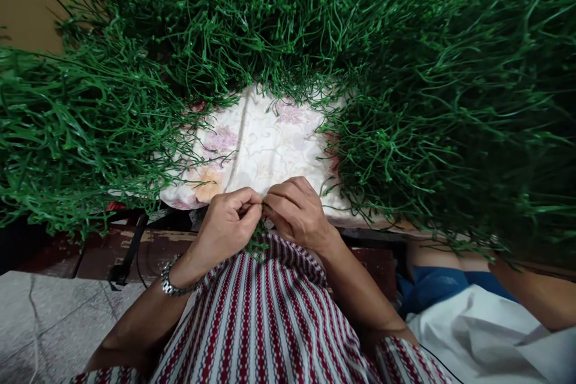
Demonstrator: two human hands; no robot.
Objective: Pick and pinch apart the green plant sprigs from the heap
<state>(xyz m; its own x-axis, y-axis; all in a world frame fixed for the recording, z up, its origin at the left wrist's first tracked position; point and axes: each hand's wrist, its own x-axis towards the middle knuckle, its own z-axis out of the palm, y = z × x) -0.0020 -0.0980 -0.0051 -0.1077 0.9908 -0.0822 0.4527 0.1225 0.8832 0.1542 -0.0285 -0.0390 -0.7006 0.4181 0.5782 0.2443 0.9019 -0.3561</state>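
My left hand (231,219), with a metal watch (177,279) on its wrist, is closed in a pinch. My right hand (297,210) is closed too, its fingertips meeting those of the left just in front of the cloth's near edge. A small bunch of thin green plastic-looking stems (257,243) hangs below the fingertips, over my striped top. The exact pinch point is mostly hidden by the fingers. Under and beyond my hands lies a white floral cloth (274,150).
Heaps of the same green stems surround the cloth: a left pile (81,126), a far pile (261,12) and a right pile (450,114). Below the table edge is a dark strap (135,246). Another person's blue shorts (441,282) and bare arm (535,294) show at right.
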